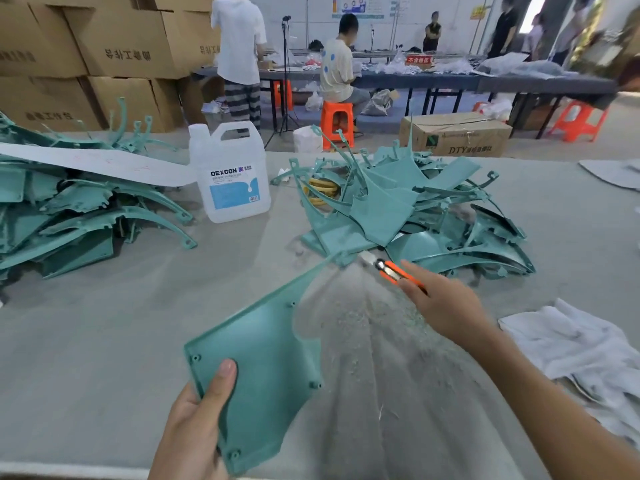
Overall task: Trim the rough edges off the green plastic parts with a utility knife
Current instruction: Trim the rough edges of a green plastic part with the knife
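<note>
Left hand [197, 420] grips green plastic part [263, 368], right hand [446, 306] grips utility knife [398, 271] at its thin tip; flexing could skid the blade

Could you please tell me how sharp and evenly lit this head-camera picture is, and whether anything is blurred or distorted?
Head view: soft, even light, faint shadow beside the jug; the green part in the left hand is sharp; the tip of the utility knife is smeared; corners bow and blur.
</note>
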### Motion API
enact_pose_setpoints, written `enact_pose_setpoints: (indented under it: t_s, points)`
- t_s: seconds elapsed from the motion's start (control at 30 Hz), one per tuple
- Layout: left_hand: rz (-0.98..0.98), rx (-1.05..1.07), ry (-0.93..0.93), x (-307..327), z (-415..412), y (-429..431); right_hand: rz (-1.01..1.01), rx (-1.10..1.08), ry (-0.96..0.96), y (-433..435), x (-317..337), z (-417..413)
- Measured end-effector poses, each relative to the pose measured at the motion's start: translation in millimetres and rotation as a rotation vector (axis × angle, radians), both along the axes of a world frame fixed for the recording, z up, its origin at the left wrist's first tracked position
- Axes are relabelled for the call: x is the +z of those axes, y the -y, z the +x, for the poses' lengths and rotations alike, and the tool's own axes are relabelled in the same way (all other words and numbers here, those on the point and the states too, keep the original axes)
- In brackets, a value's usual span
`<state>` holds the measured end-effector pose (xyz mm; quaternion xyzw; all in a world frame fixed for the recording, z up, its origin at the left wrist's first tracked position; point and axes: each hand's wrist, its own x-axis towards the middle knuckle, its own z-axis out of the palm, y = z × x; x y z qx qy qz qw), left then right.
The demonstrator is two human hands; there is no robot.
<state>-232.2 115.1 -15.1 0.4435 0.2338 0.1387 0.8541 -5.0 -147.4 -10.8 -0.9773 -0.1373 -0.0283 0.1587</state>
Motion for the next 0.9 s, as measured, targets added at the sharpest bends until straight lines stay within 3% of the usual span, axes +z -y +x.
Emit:
enact_pose_setpoints:
  t_s: [0.13, 0.27, 0.37, 0.53, 0.73, 0.8, 0.9]
  points:
    - [-0.060, -0.109, -0.062, -8, -1, 3, 0.958, -0.079, -0.189, -20, -1, -26]
    - [-0.079, -0.164, -0.160, -14, 0, 6, 1.332, 0.014, -0.383, -34, 11, -45]
    - [-0.048, -0.097, -0.223, -17, 4, 5, 1.390, 0.026, -0.488, -34, 15, -48]
    - [-0.075, -0.085, -0.168, -21, 9, -3, 1.138, -0.115, -0.359, -28, 4, -47]
    - [-0.029, -0.218, -0.241, -21, 5, -2, 1.471, -0.149, -0.532, -20, 1, -50]
    - [0.162, -0.176, -0.284, -17, 5, 1, 1.536, -0.159, -0.528, -18, 1, -52]
    - [0.850, -0.029, -0.362, -1, 5, 3, 1.616, -0.183, -0.499, -21, -1, -56]
